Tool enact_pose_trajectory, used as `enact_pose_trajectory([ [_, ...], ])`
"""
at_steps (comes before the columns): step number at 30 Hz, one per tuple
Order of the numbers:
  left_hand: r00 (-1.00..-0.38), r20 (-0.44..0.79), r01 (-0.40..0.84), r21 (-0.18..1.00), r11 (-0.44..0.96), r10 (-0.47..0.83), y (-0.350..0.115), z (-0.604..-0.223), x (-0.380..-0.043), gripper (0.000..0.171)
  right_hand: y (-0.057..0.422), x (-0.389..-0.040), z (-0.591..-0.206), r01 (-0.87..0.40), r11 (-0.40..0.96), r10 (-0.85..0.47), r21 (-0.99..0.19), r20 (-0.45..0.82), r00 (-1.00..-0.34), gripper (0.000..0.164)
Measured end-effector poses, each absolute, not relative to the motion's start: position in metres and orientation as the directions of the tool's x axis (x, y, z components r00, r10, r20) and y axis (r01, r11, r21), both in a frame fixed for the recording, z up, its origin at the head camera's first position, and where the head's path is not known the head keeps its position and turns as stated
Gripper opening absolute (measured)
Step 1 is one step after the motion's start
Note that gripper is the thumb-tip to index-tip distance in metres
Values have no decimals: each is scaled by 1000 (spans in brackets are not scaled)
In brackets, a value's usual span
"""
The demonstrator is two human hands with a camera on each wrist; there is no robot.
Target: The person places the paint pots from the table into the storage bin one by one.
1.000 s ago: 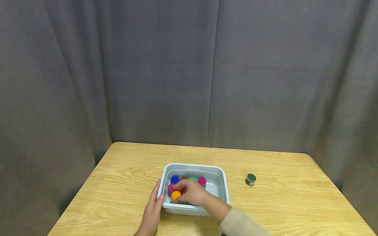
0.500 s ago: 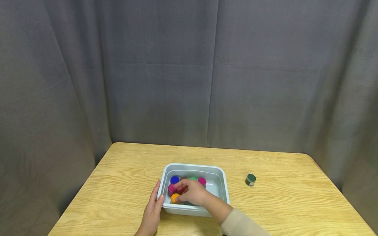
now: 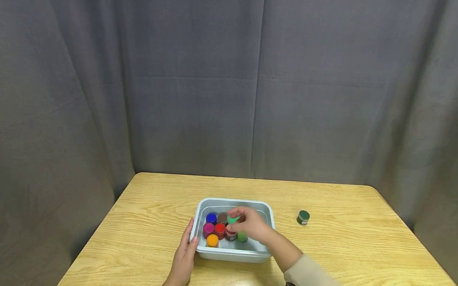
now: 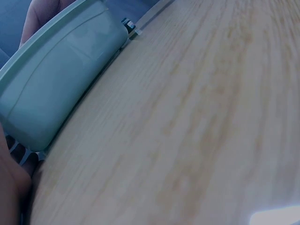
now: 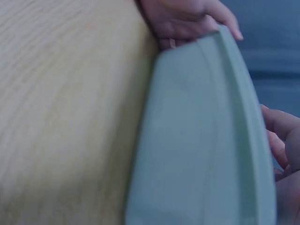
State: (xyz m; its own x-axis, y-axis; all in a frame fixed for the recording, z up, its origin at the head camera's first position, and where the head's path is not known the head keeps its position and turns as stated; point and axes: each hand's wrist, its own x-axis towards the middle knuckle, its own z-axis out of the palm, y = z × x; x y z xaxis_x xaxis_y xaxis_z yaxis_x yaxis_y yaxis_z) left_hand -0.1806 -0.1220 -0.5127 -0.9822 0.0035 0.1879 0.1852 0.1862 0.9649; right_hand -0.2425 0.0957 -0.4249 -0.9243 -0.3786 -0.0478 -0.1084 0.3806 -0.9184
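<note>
A pale grey plastic tub [image 3: 236,256] on the table holds several small round jars of paint. My left hand [image 3: 183,258] rests against its left side, fingers fairly straight along the wall and thumb at the near rim. Inside, my right hand [image 3: 250,226] bends its thumb and fingers over a green jar [image 3: 233,219]; whether they grip it is hidden. Around it are blue [image 3: 211,218], brown [image 3: 222,218], magenta [image 3: 208,228], red [image 3: 220,229], dark red [image 3: 231,235] and light green jars [image 3: 242,236]. An orange jar [image 3: 212,240] sits at the near left.
A dark green jar [image 3: 303,217] stands alone on the wooden table [image 3: 340,238], right of the tub. Grey curtains [image 3: 193,99] hang behind and along both sides.
My right hand has moved right, from the orange jar to the green one, uncovering red and light green jars. The orange jar has shifted slightly towards the near wall. My left hand stays put.
</note>
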Motion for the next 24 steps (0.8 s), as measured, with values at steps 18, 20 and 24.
enact_pose_trajectory([
  [18,-981,193,193,966,170,17,-122,-513,-181,55,164,-254,-404,-36,434,-153,-900,-34,-988,43],
  [20,-981,194,195,966,168,19,-122,-513,-181,55,170,-254,-404,-30,433,-144,-901,-36,-989,45],
  [24,-981,194,194,966,169,20,-122,-513,-181,55,183,-254,-406,-33,429,-127,-903,-25,-992,48],
])
